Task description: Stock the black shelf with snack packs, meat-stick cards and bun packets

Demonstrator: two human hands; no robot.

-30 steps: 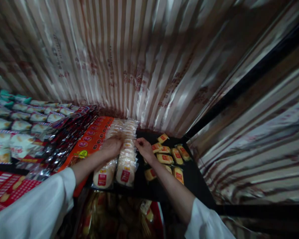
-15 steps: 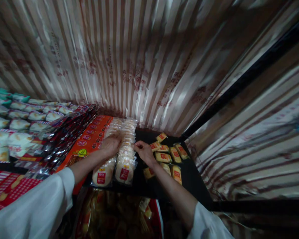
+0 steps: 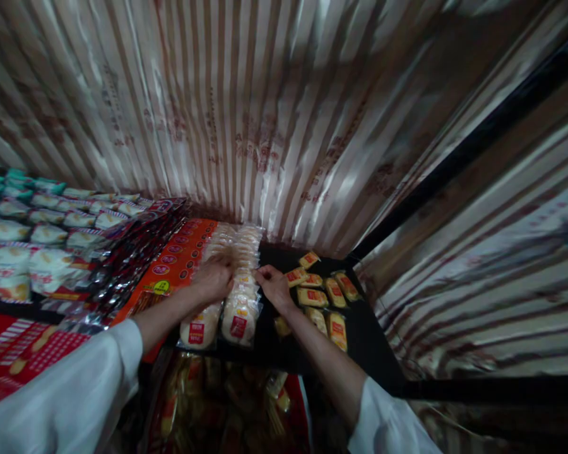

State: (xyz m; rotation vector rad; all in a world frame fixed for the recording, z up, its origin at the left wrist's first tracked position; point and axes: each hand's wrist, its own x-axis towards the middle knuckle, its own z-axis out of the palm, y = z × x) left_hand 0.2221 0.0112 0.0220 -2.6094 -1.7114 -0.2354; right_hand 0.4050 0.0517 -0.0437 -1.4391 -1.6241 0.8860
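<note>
Two overlapping rows of clear packets with pale round crackers and red labels lie side by side, a left row (image 3: 197,331) and a right row (image 3: 239,325). My left hand (image 3: 214,277) reaches over the left row, its fingers curled at the left edge of a cracker packet in the right row. At that row's right edge, my right hand (image 3: 273,287) pinches a packet's edge between thumb and forefinger. The left fingertips are slightly blurred, and the hand hides part of the left row.
Several small yellow wrapped cakes (image 3: 312,297) lie on the black table (image 3: 360,340) to the right. An orange printed bag (image 3: 170,258) and white snack packets (image 3: 47,271) are at left. A bag of wrapped pieces (image 3: 231,403) stands in front. Striped foil sheeting (image 3: 265,94) rises behind.
Both hands stay at the right-hand cracker row, with only slight finger movement. The whole view has shifted a little, moving the scene slightly right.
</note>
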